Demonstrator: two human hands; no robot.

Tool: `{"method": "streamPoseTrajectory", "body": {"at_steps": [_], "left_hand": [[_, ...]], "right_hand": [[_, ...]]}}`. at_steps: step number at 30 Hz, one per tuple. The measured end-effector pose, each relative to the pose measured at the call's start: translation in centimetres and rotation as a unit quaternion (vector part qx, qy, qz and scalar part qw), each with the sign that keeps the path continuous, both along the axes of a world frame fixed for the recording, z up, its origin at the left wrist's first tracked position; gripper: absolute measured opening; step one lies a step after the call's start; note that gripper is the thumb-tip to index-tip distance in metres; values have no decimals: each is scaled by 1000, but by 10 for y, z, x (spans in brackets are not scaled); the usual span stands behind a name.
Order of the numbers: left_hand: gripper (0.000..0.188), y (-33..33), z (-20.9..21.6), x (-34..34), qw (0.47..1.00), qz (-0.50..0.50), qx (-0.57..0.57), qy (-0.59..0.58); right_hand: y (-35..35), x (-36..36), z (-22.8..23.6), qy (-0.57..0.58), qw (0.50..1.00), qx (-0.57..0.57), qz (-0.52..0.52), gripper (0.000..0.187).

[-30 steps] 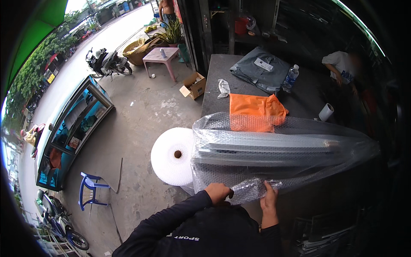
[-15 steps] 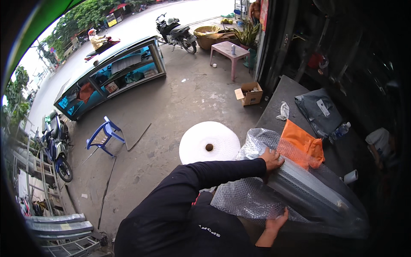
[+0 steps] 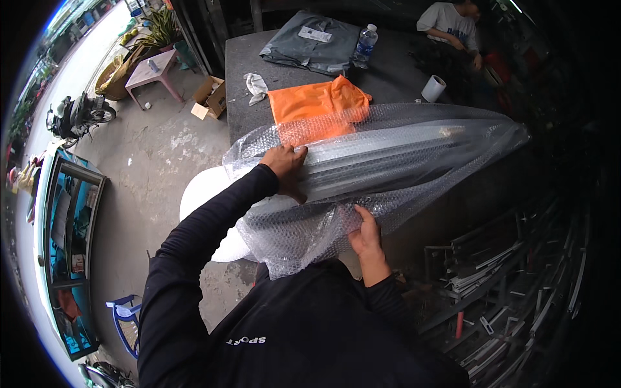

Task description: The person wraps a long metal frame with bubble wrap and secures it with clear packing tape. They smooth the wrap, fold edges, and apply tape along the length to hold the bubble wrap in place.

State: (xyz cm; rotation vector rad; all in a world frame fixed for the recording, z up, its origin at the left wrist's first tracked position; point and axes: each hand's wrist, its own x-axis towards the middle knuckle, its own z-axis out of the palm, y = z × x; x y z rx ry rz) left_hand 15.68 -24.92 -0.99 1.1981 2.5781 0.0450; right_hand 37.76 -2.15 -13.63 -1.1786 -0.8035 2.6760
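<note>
A long, ridged silvery bundle (image 3: 381, 151) lies slantwise across the dark table, covered by clear bubble wrap (image 3: 304, 236). My left hand (image 3: 284, 169) grips the bundle's near left end, fingers over the top and thumb down its side. Below and to the right, my right hand (image 3: 366, 238) holds the loose lower edge of the wrap; its thumb shows outside while some fingers are behind the film. The big white roll of bubble wrap (image 3: 200, 193) stands to the left, partly hidden by my left arm. Behind the bundle, an orange plastic bag (image 3: 317, 103) lies partly under the film.
On the dark table (image 3: 242, 58) are a grey plastic package (image 3: 310, 48), a water bottle (image 3: 365, 45) and a small white roll (image 3: 433, 88). Another person (image 3: 453, 29) is beyond it. Metal pieces (image 3: 479, 278) lie at lower right; a cardboard box (image 3: 210, 97) sits on the floor.
The view has turned to the right, bringing the whole bundle and the other person into sight. Both hands keep their places, left on the bundle and right at the wrap's edge.
</note>
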Motion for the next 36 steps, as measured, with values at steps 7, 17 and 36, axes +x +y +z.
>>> {"method": "streamPoseTrajectory", "body": {"at_steps": [7,17,36], "left_hand": [[112,1,12,-60,992,-17,-9,-127],[96,-12,-18,-137,906,-21,120,-406],[102,-14,-14,-135,910,1,120,-397]], "right_hand": [[-15,-4,6,34,989,141,-5,23],[-1,-21,80,151,525,753,366,79],[-8,-133,60,-162,355,769,506,24]]}}
